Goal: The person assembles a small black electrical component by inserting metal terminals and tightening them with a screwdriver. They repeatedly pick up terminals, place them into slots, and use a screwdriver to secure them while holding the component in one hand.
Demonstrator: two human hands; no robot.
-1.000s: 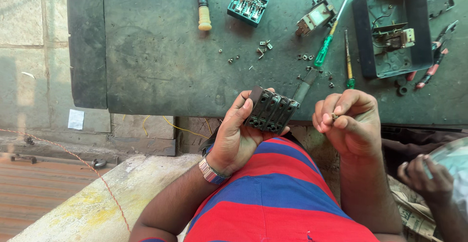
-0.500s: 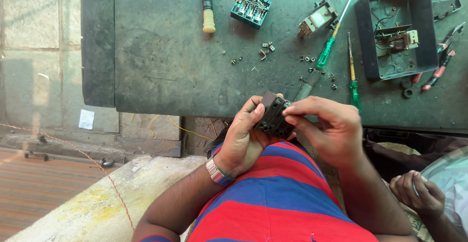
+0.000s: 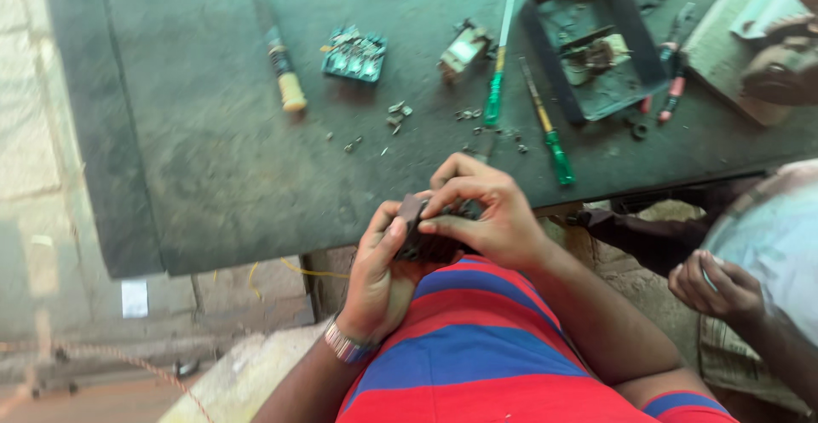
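My left hand [image 3: 381, 274] cradles a dark blocky electrical part [image 3: 415, 234] from below, just in front of the table edge and above my red and blue striped shirt. My right hand [image 3: 483, 214] lies over the top of the same part, fingertips pressed on its upper edge. Most of the part is hidden under my fingers. A band sits on my left wrist.
The dark worktable [image 3: 213, 159] carries a yellow-handled tool [image 3: 285, 78], a teal circuit block [image 3: 354, 53], a small switch part [image 3: 463, 48], two green-handled screwdrivers [image 3: 497, 91] [image 3: 554, 142], loose screws [image 3: 396, 115] and a black open casing [image 3: 596, 48]. Another person's hand [image 3: 714, 285] rests at right.
My right hand came from beside the part onto its top. The view swung, so the table now sits tilted and larger in frame.
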